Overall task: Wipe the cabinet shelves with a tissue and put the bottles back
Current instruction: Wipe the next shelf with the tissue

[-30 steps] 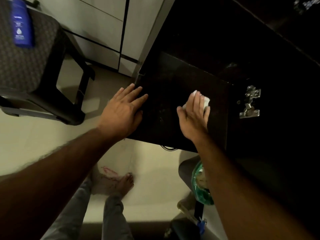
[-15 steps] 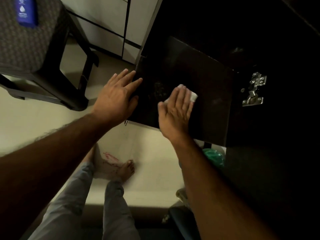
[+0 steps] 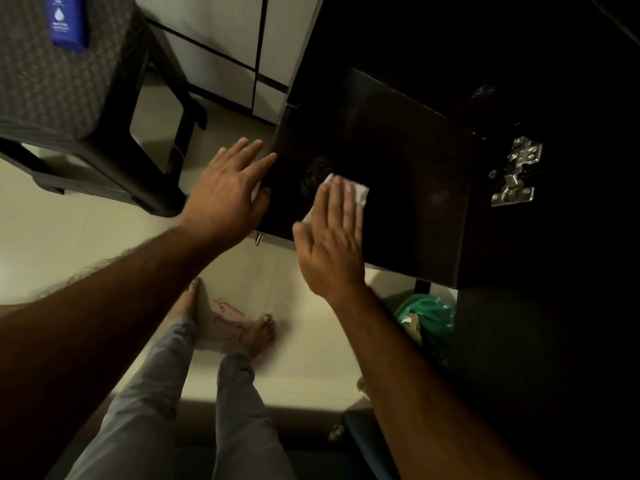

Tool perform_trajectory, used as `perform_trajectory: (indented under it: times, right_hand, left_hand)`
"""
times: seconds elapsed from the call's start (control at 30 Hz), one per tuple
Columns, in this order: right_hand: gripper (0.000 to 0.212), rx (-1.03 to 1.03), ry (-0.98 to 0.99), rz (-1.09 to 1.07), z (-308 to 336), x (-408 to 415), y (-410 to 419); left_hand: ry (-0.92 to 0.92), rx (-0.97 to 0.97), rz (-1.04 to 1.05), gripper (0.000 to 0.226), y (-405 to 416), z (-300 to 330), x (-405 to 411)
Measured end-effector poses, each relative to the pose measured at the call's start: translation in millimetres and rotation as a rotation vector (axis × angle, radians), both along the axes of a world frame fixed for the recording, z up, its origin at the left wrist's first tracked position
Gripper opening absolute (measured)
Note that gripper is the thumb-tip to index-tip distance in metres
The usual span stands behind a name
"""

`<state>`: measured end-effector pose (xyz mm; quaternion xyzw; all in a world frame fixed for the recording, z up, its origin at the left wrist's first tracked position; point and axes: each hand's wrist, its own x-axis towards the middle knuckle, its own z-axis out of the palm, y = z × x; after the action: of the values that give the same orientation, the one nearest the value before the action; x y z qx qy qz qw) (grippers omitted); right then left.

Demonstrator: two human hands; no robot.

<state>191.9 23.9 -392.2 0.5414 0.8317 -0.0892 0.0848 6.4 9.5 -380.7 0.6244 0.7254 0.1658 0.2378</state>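
While the blue bottle [image 3: 67,20] waits on the dark stool [image 3: 62,98] at the upper left of the frame, the left hand [image 3: 225,199] lies flat with straight fingers, bracing the shelf's [image 3: 408,174] near-left edge as before. Right of it, the right hand [image 3: 332,237] presses the white tissue [image 3: 360,192] under flat fingers; it has slid leftward across the shelf since a second ago, toward a dusty patch [image 3: 317,171] mid-frame. Wiping looks unfinished, so the bottle's return must wait

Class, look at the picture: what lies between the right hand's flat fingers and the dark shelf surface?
A white tissue, pressed onto the dark shelf under the right hand, shown in the head view.
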Motion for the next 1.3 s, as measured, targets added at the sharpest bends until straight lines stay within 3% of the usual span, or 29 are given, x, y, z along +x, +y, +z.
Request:
perform_trajectory:
  times: [0.1, 0.3, 0.5, 0.7, 0.9, 1.0, 1.13, 1.3]
  right_hand:
    - [0.066, -0.045, -0.039, 0.102, 5.0, 32.8, -17.9]
    - [0.074, -0.02, -0.036, -0.155, -3.7, -7.3, 24.3]
    - [0.066, -0.047, -0.04, 0.058, 5.1, 2.5, -30.1]
    - [0.075, -0.059, -0.038, -0.173, -0.6, -30.9, 16.4]
    - [0.066, -0.064, -0.083, 0.11, 5.8, -19.6, -35.7]
    - [0.069, -0.068, -0.088, 0.0, 6.9, -2.4, -12.8]
    - [0.075, -0.049, -0.024, -0.127, 0.7, -48.2, 9.7]
    - [0.067, -0.057, -0.077, 0.12, 4.7, -35.6, -30.6]
  left_hand:
    - [0.008, -0.003, -0.004, 0.055, -0.6, 1.0, -6.2]
    - [0.0, -0.01, 0.02, 0.053, 0.3, -2.5, -15.9]
    - [-0.002, -0.033, 0.034, 0.053, -1.5, -0.7, -21.8]
    - [-0.002, -0.024, 0.02, 0.053, -1.5, -7.9, -28.2]
    - [0.055, -0.071, -0.056, 0.056, -8.9, -13.1, -31.9]
    - [0.123, -0.109, -0.114, 0.061, -11.9, -17.3, -39.7]
    - [0.183, -0.133, -0.164, 0.069, -18.1, -23.9, -47.8]
    - [0.26, -0.179, -0.206, 0.076, -20.8, -28.9, -56.1]
